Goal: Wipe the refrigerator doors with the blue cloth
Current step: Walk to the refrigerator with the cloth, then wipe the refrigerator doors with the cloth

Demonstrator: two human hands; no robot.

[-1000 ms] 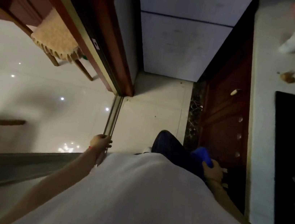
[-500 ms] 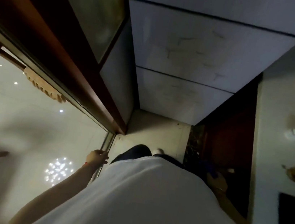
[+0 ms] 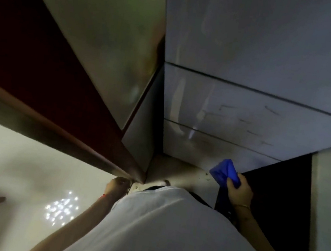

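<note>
Looking down, my right hand [image 3: 240, 191] is clenched around the bunched blue cloth [image 3: 225, 172], low near the bottom refrigerator door [image 3: 220, 152], not touching yet. Left hand [image 3: 117, 185] grips the door frame [image 3: 96, 158]. I'd flatten the cloth first, then do long overlapping strokes across those smudges.

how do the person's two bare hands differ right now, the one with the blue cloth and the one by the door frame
The right hand is closed around the bunched blue cloth, raised near the bottom of the pale grey refrigerator doors; the left hand holds no cloth and rests at the foot of the dark wooden door frame. The right hand sits higher in view and out from the body; the left stays low beside the white shirt. Both are bare, and neither touches the refrigerator.
</note>
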